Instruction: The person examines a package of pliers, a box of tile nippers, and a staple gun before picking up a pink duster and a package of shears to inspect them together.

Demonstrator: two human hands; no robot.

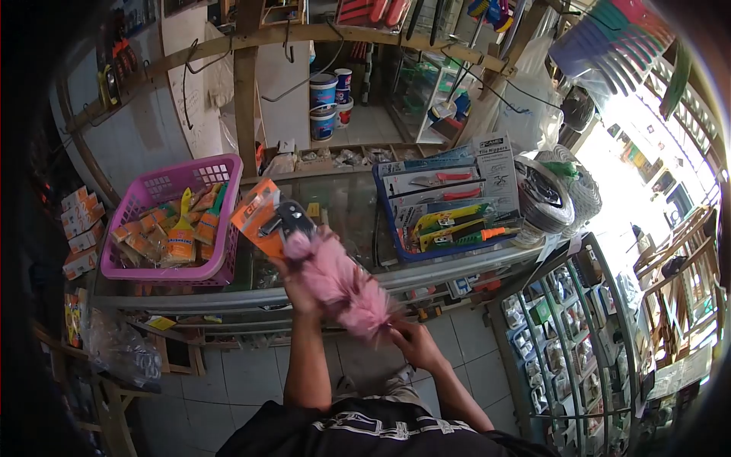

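The left hand [303, 295] is closed around an orange-carded package [255, 215] with a black tool on its front, though most of its fingers are hidden behind the pink fluffy duster [343, 286]. The right hand [415, 346] appears to pinch the near right end of that duster with thumb and forefinger; blur there leaves the exact grip unclear. The duster lies slantwise, its far left end against or just in front of the package, and both things are held up above the near edge of the glass counter [190, 303].

As for progress, the duster seems to be in use on the package, so the wiping looks under way for this one, and the package is not yet set down. How much of it is clean cannot be told. On the counter, a purple basket [164, 273] of small packets stands to the left, and a blue tray [383, 217] of carded tools lies to the right, beside rolls of wire [544, 198]; whether any of these goods are already dusted, or are left to do, does not show
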